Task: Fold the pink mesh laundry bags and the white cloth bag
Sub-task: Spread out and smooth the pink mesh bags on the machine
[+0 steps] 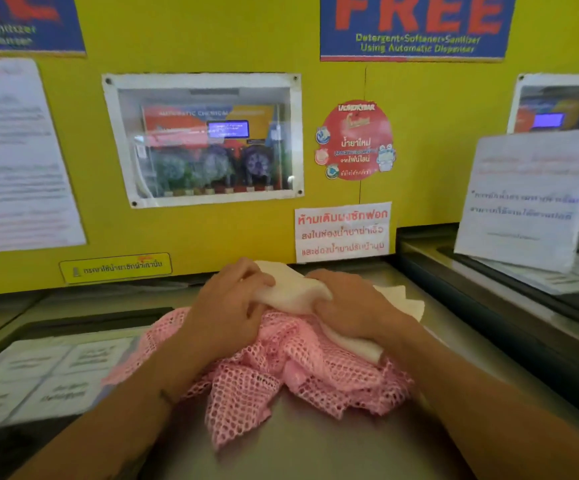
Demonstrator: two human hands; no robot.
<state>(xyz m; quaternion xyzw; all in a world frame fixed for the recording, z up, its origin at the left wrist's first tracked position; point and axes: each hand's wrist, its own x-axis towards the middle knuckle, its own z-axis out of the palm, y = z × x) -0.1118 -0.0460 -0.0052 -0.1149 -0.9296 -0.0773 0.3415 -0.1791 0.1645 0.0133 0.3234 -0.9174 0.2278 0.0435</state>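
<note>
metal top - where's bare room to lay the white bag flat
Bare steel top shows in front of the pink mesh bags, between the forearms. The middle is crowded: both hands grip the white cloth bag atop the mesh.

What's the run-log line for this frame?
left hand: gripping white cloth bag | right hand: gripping it too | pink mesh laundry bags: crumpled beneath, unfolded | surface: steel machine top
</note>
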